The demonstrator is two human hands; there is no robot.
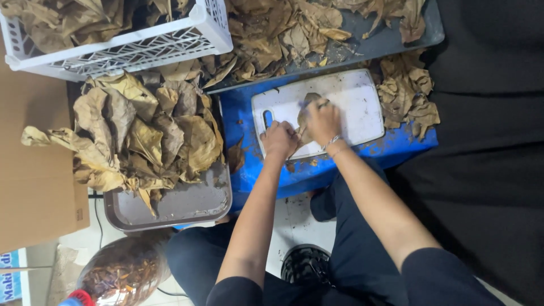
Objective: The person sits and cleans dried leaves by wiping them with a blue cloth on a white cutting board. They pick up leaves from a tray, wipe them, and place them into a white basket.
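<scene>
A white cutting board lies on a blue stool. One dry brown leaf rests on the board. My left hand is closed at the leaf's near end by the board's handle slot. My right hand presses down on the leaf, and a thin blue-handled tool shows by its fingers; I cannot tell how it is held. A bracelet circles the right wrist.
A grey tray at left carries a heap of dry leaves. A white plastic crate of leaves and a second grey tray stand behind. Crumpled leaves lie right of the board. A cardboard box and a jar sit left.
</scene>
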